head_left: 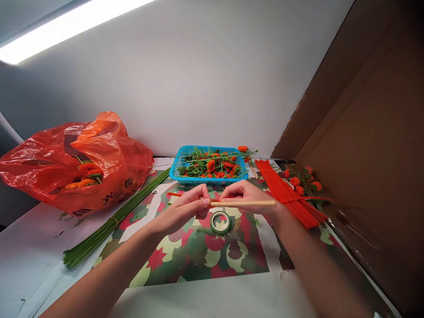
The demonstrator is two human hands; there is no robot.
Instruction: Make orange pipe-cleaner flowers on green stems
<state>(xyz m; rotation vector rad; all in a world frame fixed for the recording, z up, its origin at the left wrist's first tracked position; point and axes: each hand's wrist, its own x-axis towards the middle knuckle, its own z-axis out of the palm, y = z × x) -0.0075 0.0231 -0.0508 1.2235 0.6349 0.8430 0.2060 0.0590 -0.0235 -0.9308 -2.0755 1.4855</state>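
Observation:
My left hand (195, 201) is closed in a pinch on the left end of a thin wooden stick (248, 203), which lies level and points right. Just right of it, my right hand (243, 192) is closed too, its fingertips pinching a red pipe cleaner (174, 194). The pipe cleaner passes behind my left hand, and a short red stretch shows between the hands. Whether it is wrapped on the stick is hidden by my fingers. Below the hands, a roll of green tape (220, 222) lies on the patterned sheet (198, 265).
Behind the hands stands a blue basket (208, 180) of orange-red fuzzy flowers with green stems. A red plastic bag (126, 159) and a bundle of green pipe cleaners (115, 223) are at left. Red pipe cleaners (281, 190), more flowers (294, 181) and a cardboard wall (364, 132) are at right.

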